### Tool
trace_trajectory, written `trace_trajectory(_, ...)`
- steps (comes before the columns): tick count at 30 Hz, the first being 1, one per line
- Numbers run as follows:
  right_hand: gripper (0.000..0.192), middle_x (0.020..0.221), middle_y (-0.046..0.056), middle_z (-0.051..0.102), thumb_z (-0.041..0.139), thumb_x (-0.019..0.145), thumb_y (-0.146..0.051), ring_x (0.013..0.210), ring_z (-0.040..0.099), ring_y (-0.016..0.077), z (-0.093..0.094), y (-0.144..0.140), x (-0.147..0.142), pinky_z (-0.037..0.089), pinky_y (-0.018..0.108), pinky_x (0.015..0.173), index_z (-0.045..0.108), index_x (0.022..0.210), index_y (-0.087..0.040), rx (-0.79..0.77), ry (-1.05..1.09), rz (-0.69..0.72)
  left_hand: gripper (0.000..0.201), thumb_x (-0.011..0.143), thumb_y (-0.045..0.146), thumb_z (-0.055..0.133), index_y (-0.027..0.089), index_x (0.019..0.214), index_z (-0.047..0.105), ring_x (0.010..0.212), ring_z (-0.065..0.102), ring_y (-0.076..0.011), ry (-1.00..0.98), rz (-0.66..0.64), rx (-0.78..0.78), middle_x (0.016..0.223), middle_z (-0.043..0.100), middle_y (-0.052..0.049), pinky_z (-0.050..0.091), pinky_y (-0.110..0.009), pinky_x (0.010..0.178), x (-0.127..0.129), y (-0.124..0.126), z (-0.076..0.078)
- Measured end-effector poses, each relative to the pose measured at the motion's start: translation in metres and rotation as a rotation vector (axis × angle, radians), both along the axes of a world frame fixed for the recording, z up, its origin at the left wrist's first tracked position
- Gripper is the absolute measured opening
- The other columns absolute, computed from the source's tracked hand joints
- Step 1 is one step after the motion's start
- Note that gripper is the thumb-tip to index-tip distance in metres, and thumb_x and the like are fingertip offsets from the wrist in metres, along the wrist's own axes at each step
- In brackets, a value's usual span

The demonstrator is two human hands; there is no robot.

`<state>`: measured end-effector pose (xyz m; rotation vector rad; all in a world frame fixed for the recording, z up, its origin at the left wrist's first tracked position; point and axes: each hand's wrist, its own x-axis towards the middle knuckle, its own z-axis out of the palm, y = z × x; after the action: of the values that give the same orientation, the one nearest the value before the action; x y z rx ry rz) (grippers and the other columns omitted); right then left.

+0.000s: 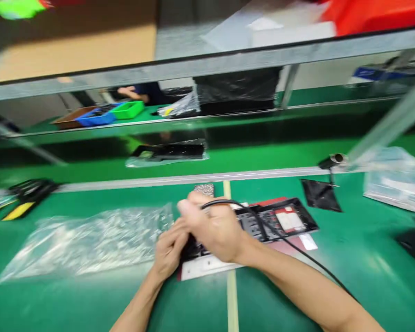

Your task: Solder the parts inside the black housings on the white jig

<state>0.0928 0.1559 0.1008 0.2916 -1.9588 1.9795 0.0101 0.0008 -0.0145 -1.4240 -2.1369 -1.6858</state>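
Black cable [263,221] in right hand [214,230].

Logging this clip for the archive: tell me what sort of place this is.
Most likely an electronics assembly line. A long green workbench has a metal shelf rail above it, colored parts bins sit across the way, and both hands work on a black device.

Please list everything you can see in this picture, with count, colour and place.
black part: 1, black with a red-white label, centre of bench, under the hands
cable: 1, black, from right hand toward lower right
clear bag: 1, transparent, left of hands
bench: 1, green
bins: 2, blue and green, far left shelf
black sheet: 1, right of centre
left hand: 1, on the part's left end
right hand: 1, closed on the cable
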Motion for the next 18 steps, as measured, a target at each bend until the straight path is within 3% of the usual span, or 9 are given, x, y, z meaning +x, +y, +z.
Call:
trace_trajectory(2, 0.046, 0.066, -0.004, 0.037, 0.048, 0.109, -0.049, 0.06, 0.037, 0.0098, -0.006, 0.003, -0.002, 0.032, 0.026, 0.057, 0.039, 0.073, -0.021, -0.032, 0.007, 0.01, 0.047, 0.113, 0.045, 0.048, 0.015, 0.089, 0.074, 0.088, 0.07, -0.0213, 0.023, -0.013, 0.003, 0.085, 0.071, -0.007, 0.059, -0.042, 0.097, 0.0, -0.019, -0.002)
trace_trajectory(4, 0.048, 0.064, -0.004, 0.039, 0.05, 0.109, -0.051, 0.059, 0.039, 0.0105, -0.01, 0.005, -0.002, 0.033, 0.027, 0.057, 0.042, 0.072, -0.021, -0.018, 0.016, -0.009, 0.048, 0.114, 0.041, 0.044, 0.015, 0.089, 0.076, 0.091, 0.07, -0.0238, 0.009, -0.054, 0.019, 0.083, 0.072, -0.009, 0.057, -0.044, 0.1, -0.002, -0.021, -0.004)
trace_trajectory(10, 0.048, 0.061, -0.004, 0.042, 0.053, 0.11, -0.047, 0.055, 0.042, 0.0091, -0.017, 0.003, 0.0, 0.036, 0.028, 0.057, 0.043, 0.071, -0.02, -0.063, 0.046, -0.035, 0.037, 0.114, 0.031, 0.045, 0.015, 0.107, 0.078, 0.11, 0.069, -0.0278, -0.033, -0.138, 0.067, 0.114, 0.076, -0.014, 0.053, -0.048, 0.105, -0.004, -0.012, -0.007)
trace_trajectory(18, 0.047, 0.059, -0.005, 0.041, 0.054, 0.11, -0.047, 0.053, 0.04, 0.0086, -0.018, 0.003, -0.003, 0.035, 0.027, 0.053, 0.041, 0.072, -0.021, -0.066, 0.051, -0.047, 0.035, 0.113, 0.027, 0.046, 0.014, 0.11, 0.078, 0.112, 0.069, -0.0272, -0.049, -0.159, 0.088, 0.117, 0.076, -0.015, 0.052, -0.047, 0.105, -0.002, -0.015, -0.006)
